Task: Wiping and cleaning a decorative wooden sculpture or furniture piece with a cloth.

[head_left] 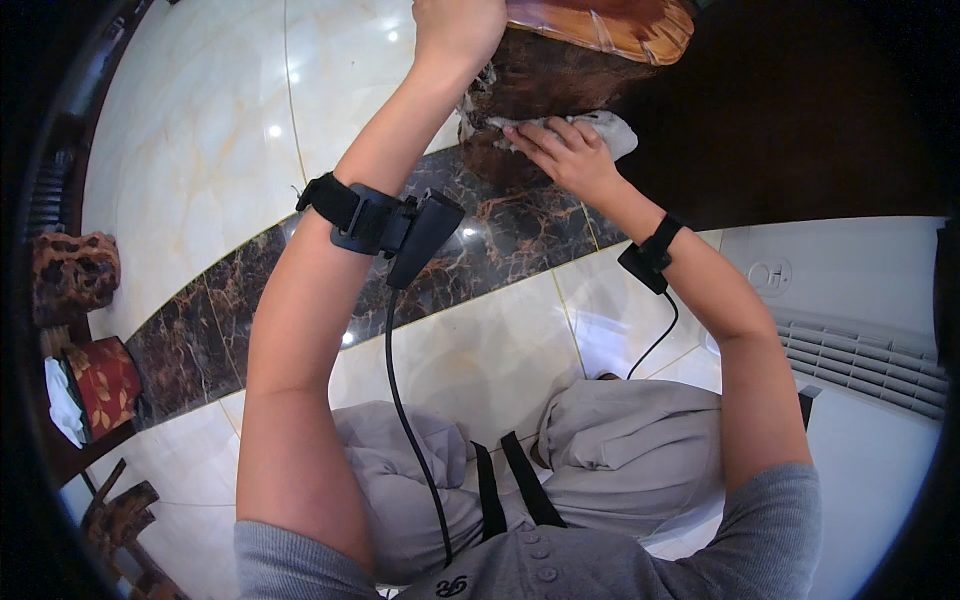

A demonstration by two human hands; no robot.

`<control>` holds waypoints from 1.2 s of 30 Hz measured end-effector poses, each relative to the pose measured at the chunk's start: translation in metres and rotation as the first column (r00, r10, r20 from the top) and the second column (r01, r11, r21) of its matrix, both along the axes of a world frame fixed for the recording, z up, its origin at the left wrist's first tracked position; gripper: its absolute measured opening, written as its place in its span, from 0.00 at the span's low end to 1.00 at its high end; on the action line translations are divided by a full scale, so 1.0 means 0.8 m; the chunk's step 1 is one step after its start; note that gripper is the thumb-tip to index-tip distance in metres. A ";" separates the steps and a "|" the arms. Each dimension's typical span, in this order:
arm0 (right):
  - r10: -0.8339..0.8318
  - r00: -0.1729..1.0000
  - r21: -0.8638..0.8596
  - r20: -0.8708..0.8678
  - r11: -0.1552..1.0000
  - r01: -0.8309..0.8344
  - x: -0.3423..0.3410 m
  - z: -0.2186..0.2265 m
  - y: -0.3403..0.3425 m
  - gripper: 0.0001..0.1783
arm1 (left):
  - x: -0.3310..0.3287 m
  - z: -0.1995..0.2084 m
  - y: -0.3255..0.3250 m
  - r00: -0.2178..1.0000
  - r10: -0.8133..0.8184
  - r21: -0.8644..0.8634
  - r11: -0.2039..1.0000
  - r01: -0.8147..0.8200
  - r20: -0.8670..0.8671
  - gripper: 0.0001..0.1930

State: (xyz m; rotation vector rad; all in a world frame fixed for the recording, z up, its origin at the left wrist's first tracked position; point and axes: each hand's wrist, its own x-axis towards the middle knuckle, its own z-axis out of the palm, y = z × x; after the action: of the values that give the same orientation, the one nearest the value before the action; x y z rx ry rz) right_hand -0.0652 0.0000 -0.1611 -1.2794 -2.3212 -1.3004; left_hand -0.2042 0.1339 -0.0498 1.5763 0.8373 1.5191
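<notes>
The right hand [568, 157] clasps its grip over a white cloth [617, 134] against a wooden stump [550, 85]. By the stump's left edge, the left hand [460, 22] is cropped, its grip impossible to tell

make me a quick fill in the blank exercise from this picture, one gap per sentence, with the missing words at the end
1. The right hand is on a whitish ____ at the rough, dark side of the wooden piece.
2. The left hand is partly cut off by the ____ edge of the picture.
3. The strap around the left forearm is ____ in colour.
4. A dark marbled band runs between areas of pale floor ____.

Missing words: cloth; top; black; tiles.
</notes>
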 end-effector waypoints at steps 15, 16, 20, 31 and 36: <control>-0.360 0.904 -0.571 -0.229 0.802 0.175 0.117 -0.046 -0.070 0.25 | -0.004 0.004 -0.003 0.993 -0.104 -0.084 0.992 0.099 -0.052 0.20; -0.366 0.903 -0.569 -0.224 0.801 0.184 0.115 -0.027 -0.066 0.25 | -0.002 0.000 -0.002 0.998 -0.054 -0.043 0.998 0.052 -0.044 0.20; -0.006 0.589 0.025 -0.808 0.999 0.044 0.081 0.056 -0.023 0.23 | 0.006 -0.023 0.019 0.997 0.059 -0.061 0.997 -0.056 0.046 0.19; 0.086 0.006 0.087 -0.996 0.993 0.086 0.009 0.010 0.001 0.19 | -0.003 0.009 0.026 0.994 -0.110 -0.246 0.964 0.105 -0.009 0.33; -0.272 0.039 -0.269 -0.961 0.960 0.075 0.044 -0.108 -0.032 0.25 | 0.008 0.034 -0.006 0.984 -0.178 -0.223 0.960 0.169 -0.021 0.27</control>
State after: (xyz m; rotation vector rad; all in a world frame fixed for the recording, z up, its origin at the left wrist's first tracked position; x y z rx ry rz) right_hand -0.0304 -0.0257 -0.2472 -1.7046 -1.1433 0.0601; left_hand -0.1978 0.1295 -0.0229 1.4798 0.8362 1.2289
